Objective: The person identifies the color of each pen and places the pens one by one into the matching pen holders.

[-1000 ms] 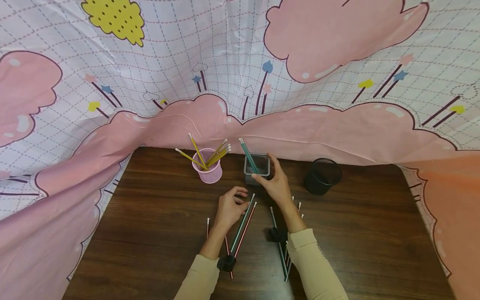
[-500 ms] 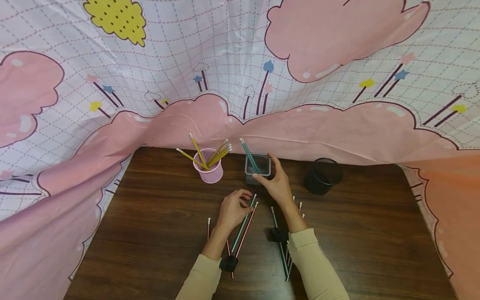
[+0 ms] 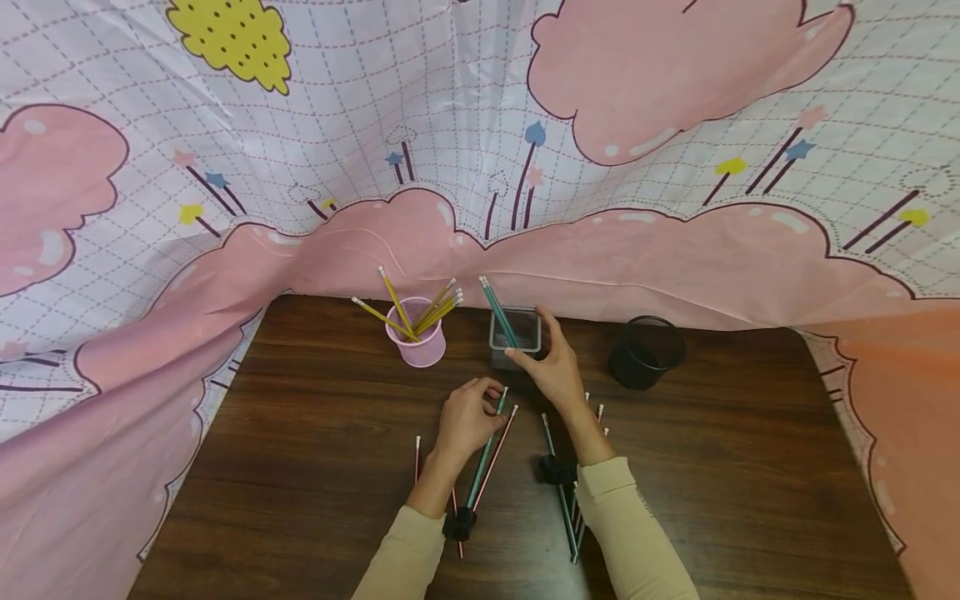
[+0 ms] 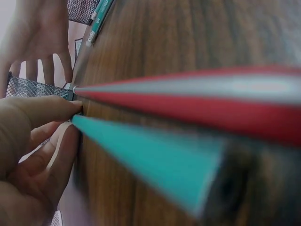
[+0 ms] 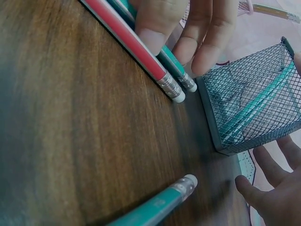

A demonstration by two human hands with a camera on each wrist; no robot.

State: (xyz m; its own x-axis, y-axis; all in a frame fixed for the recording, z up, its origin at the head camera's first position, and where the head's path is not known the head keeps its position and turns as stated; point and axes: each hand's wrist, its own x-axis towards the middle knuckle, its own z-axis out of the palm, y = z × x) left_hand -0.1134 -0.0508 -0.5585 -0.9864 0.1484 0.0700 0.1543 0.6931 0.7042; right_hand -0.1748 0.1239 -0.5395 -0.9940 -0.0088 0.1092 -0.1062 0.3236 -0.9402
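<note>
Near the middle of the table, my left hand [image 3: 467, 421] pinches a green pencil [image 3: 482, 462] between thumb and fingers, close to its white eraser end. Right beside it lies a red pencil [image 3: 495, 458]; both loom large in the left wrist view. My right hand [image 3: 553, 367] holds a square black mesh pencil holder [image 3: 504, 360], thumb at the near rim and a finger at the far right corner. Two or so green pencils [image 3: 496, 308] lean inside that holder, and the mesh wall [image 5: 254, 103] shows them in the right wrist view.
A pink mesh cup [image 3: 422, 354] with several yellow pencils stands left of the holder. To its right is a round black mesh cup [image 3: 636, 371]. Another green pencil [image 3: 564, 508] and several more lie under the right forearm. A red pencil [image 3: 417, 457] lies left of the left wrist.
My left hand has moved slightly right and taken the green pencil between its fingers. That pencil's eraser end has shifted a little left, its other end right. The right hand stays on the holder.
</note>
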